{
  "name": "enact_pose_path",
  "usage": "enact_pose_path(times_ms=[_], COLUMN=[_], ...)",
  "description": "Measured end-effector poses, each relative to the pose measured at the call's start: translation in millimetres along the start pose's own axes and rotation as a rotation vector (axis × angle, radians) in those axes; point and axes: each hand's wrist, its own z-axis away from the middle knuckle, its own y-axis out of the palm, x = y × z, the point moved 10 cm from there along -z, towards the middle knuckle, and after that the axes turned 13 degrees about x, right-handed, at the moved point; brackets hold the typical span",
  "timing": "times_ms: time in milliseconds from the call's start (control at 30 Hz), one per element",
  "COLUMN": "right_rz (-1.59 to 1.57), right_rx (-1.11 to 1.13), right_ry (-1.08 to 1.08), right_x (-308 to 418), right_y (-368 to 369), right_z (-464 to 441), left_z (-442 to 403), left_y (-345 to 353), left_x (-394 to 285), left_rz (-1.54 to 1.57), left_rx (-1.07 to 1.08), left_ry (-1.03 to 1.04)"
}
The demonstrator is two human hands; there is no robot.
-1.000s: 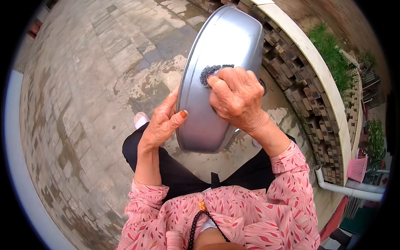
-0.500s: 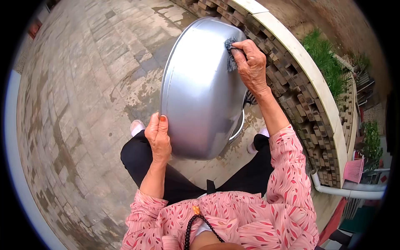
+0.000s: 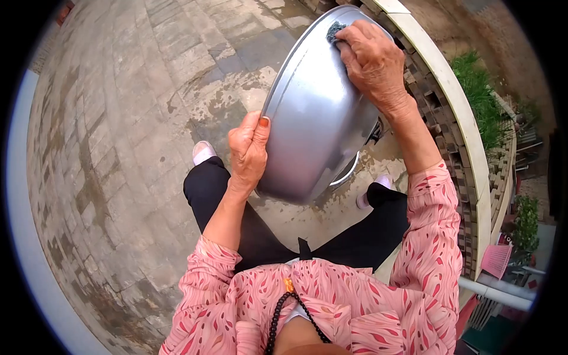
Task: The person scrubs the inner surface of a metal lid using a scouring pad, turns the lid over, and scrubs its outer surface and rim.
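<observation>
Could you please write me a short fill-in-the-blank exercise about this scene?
The left hand grips the metal basin by its ____.
The right hand holds a dark scouring pad to the basin's ____ surface, not its inside.
The trousers are ____ in colour.
The basket at the far right is ____ in colour.

Missing words: rim; outer; black; pink

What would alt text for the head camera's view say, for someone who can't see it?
A person's left hand grips the rim of a large silvery metal basin, held tilted on its side, while the right hand presses a dark scrubbing pad to its outer surface, above a paved floor beside a low brick wall.
</observation>
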Motion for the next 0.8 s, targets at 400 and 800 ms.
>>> enact_pose_path(times_ms=[400,800], right_rz=[0.011,0.075], right_rx=[0.168,0.288], right_ry=[-0.250,-0.039], right_x=[99.8,44.1], right_y=[11.8,14.0], right_z=[5.3,-26.1], left_z=[-0.8,3.2], left_y=[2.6,7.7], left_x=[-3.3,0.9], left_rz=[0.027,0.003], left_rx=[-0.011,0.002], left_ry=[0.053,0.077])
